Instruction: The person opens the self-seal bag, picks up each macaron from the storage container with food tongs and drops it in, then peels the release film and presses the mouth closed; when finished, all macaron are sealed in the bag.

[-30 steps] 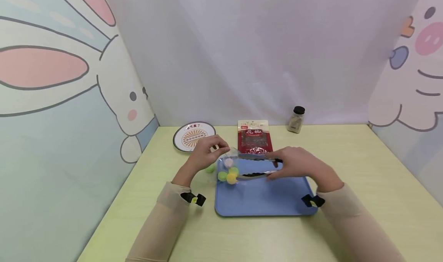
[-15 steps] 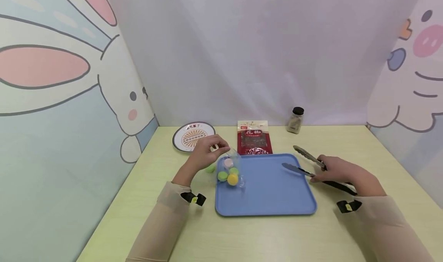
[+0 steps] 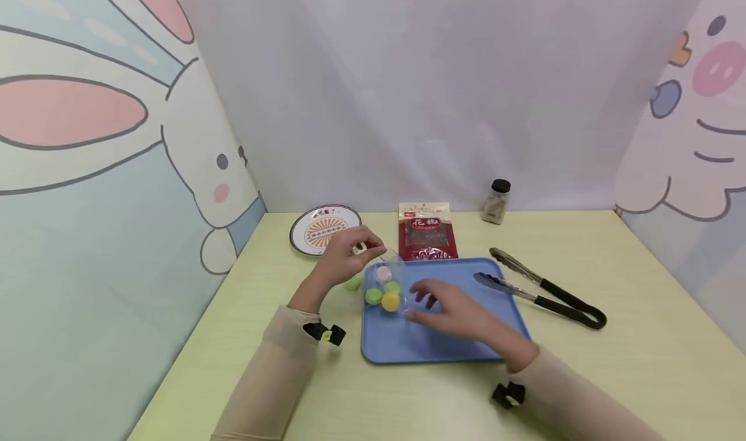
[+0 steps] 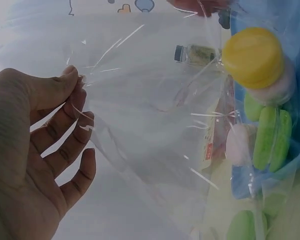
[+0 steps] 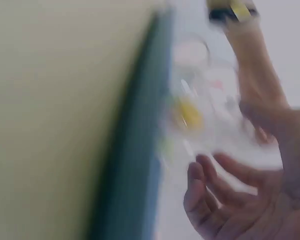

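Note:
My left hand pinches the top edge of a clear plastic bag between thumb and fingertips. Inside it lie a yellow macaron, a pale pink macaron and green macarons, low over the left part of a blue tray. Another green macaron shows left of the tray; whether the bag encloses it I cannot tell. My right hand hovers over the tray beside the bag, fingers loosely bent and parted, holding nothing. Black-handled tongs lie at the tray's right, tips over its rim.
Behind my left hand stands a white patterned plate. A red spice packet lies just beyond the tray, and a small black-capped jar is at the back right. A white curtain closes off the table's far side.
The tongs, held by my right hand at the bag a second ago, were carried right and let go on the table. My right hand has come back left to the bag. My left hand stayed put.

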Tool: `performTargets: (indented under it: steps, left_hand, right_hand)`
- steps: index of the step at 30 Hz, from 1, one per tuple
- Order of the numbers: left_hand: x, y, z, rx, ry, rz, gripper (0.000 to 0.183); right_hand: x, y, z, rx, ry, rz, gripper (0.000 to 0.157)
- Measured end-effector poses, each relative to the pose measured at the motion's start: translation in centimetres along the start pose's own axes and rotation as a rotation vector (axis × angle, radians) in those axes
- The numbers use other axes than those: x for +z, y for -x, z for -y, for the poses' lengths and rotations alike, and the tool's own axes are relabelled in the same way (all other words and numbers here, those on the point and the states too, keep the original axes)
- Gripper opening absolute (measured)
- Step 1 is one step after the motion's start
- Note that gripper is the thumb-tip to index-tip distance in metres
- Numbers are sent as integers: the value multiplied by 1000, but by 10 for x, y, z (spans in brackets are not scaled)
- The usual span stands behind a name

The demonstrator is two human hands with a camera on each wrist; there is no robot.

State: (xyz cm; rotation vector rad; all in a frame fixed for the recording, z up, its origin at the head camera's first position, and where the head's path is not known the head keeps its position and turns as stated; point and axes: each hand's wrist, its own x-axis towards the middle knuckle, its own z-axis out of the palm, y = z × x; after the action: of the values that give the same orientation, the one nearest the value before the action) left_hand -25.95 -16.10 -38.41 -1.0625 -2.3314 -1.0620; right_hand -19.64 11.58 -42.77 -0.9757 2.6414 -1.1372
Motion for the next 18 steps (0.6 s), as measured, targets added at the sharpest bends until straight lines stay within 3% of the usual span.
performTargets:
  steps: [4,8,14,18]
  left_hand:
    - [0,0,0,10,-7,-3,5]
    - [-3,1,-1,10,-22,-16,6]
    - [-14,-1,-1,14,-35,-42,8]
    - [-26,-3,-6,53,25,-74,5]
  right_hand:
    - [25,-17,9,55,-43,-21,30]
    - [28,-23,1,66,-21,-59,9]
    - [8,-28,-5,138,-179,-65,10]
    - [-18,-34,0,54,-78,-220,9]
